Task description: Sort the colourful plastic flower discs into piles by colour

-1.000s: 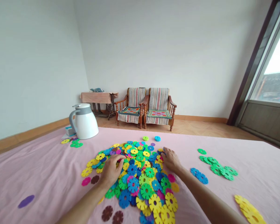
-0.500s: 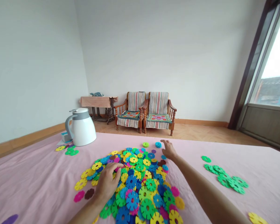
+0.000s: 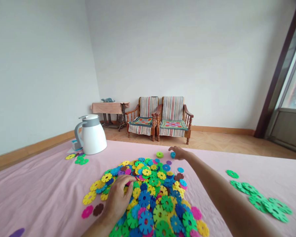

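Note:
A large heap of colourful notched plastic discs [image 3: 144, 199] lies in front of me on a pink cloth. My left hand [image 3: 120, 192] rests over the left side of the heap, its fingers curved and the thumb held apart, with no disc visibly gripped. Beyond the heap's far edge, my right hand [image 3: 179, 153] reaches over a blue disc [image 3: 172, 154], index finger and thumb spread around it. Whether the fingers touch that disc I cannot tell. A light green disc [image 3: 160, 154] lies just left of it. A small purple disc [image 3: 169, 162] sits nearer me.
Several green discs [image 3: 259, 199] lie apart at the right. A white and grey jug [image 3: 93, 138] stands at the left on the pink cloth [image 3: 51, 194], with a few discs in front of it. Two wooden armchairs [image 3: 174, 115] and a cloth-covered sewing table [image 3: 107, 108] stand by the wall.
My right hand has moved left onto the blue disc, which lies where it was beside the light green one. My left hand stays over the heap. The view has turned slightly left.

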`<state>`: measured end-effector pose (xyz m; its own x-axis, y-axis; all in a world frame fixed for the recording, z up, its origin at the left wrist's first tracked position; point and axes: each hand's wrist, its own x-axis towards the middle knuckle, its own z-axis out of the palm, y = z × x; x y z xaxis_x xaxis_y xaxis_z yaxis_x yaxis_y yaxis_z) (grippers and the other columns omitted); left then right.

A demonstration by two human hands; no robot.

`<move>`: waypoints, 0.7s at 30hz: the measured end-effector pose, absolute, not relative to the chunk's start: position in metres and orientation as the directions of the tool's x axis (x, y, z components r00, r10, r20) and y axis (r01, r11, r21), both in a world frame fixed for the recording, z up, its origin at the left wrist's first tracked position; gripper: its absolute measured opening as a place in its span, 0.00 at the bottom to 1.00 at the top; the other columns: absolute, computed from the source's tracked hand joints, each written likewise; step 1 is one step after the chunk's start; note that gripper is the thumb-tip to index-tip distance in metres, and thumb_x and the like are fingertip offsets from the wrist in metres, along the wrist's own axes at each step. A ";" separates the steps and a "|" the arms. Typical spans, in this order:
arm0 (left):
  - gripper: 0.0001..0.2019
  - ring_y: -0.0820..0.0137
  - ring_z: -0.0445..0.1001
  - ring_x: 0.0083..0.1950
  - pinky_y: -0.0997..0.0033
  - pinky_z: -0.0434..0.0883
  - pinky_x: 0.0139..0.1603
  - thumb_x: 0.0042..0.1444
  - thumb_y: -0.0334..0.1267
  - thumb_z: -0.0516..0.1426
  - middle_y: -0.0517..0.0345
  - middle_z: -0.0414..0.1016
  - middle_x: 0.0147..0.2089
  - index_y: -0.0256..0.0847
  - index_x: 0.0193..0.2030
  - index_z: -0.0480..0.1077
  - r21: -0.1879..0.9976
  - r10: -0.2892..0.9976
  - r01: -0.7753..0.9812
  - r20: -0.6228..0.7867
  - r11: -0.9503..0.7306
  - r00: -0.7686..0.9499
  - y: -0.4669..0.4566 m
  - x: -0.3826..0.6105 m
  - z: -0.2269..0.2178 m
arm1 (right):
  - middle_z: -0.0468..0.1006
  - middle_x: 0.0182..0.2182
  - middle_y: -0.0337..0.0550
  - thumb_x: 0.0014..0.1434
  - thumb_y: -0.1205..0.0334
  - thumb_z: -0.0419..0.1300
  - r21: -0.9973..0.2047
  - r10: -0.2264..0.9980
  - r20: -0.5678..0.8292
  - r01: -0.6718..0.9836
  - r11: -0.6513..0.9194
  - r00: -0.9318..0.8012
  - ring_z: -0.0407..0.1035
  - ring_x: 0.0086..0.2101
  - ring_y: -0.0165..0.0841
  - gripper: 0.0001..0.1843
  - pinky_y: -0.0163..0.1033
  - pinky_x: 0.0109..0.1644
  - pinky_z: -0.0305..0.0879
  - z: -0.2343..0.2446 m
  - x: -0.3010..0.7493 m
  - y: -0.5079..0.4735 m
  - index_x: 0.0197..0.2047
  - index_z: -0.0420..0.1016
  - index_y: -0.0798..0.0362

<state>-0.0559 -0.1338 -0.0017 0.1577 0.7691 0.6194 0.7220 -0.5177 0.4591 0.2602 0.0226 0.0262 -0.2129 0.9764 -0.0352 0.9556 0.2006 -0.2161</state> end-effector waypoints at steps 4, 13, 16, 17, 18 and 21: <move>0.09 0.62 0.74 0.43 0.62 0.72 0.47 0.56 0.37 0.51 0.55 0.77 0.38 0.44 0.35 0.73 0.472 0.776 0.715 0.611 -0.516 0.157 -0.133 -0.056 -0.002 | 0.69 0.50 0.46 0.61 0.57 0.55 -0.172 0.967 -0.091 0.961 0.218 -0.236 0.68 0.45 0.35 0.17 0.47 0.47 0.67 0.031 0.254 0.023 0.52 0.66 0.54; 0.08 0.62 0.74 0.44 0.63 0.72 0.46 0.57 0.36 0.51 0.54 0.77 0.38 0.44 0.35 0.72 0.498 0.796 0.705 0.584 -0.506 0.158 -0.137 -0.055 0.000 | 0.69 0.50 0.46 0.61 0.57 0.55 -0.138 0.957 -0.127 0.960 0.244 -0.261 0.68 0.45 0.35 0.16 0.46 0.47 0.68 0.036 0.246 0.024 0.51 0.67 0.53; 0.08 0.62 0.74 0.43 0.63 0.72 0.46 0.57 0.36 0.51 0.54 0.77 0.38 0.44 0.35 0.73 0.498 0.798 0.704 0.581 -0.506 0.162 -0.137 -0.055 -0.001 | 0.70 0.49 0.46 0.61 0.57 0.55 -0.163 0.965 -0.088 0.959 0.232 -0.248 0.68 0.44 0.35 0.16 0.46 0.47 0.68 0.034 0.246 0.023 0.51 0.67 0.53; 0.09 0.63 0.74 0.43 0.63 0.72 0.46 0.57 0.36 0.51 0.54 0.77 0.38 0.44 0.35 0.73 0.497 0.797 0.704 0.581 -0.508 0.164 -0.137 -0.056 -0.001 | 0.70 0.49 0.46 0.61 0.56 0.55 -0.175 0.968 -0.065 0.958 0.227 -0.241 0.68 0.44 0.35 0.17 0.46 0.47 0.68 0.033 0.246 0.023 0.51 0.67 0.53; 0.09 0.63 0.74 0.43 0.63 0.72 0.46 0.57 0.36 0.51 0.54 0.77 0.38 0.43 0.35 0.73 0.496 0.795 0.704 0.584 -0.509 0.164 -0.137 -0.056 -0.002 | 0.69 0.50 0.46 0.61 0.56 0.55 -0.189 0.972 -0.037 0.956 0.223 -0.233 0.68 0.45 0.35 0.17 0.47 0.47 0.68 0.033 0.247 0.021 0.52 0.67 0.53; 0.09 0.63 0.75 0.43 0.64 0.72 0.46 0.57 0.36 0.51 0.54 0.77 0.38 0.42 0.36 0.73 0.486 0.784 0.707 0.600 -0.515 0.159 -0.137 -0.057 -0.002 | 0.69 0.51 0.49 0.60 0.60 0.57 -0.243 0.972 0.076 0.942 0.232 -0.220 0.66 0.47 0.37 0.19 0.48 0.50 0.65 0.034 0.249 0.008 0.53 0.66 0.56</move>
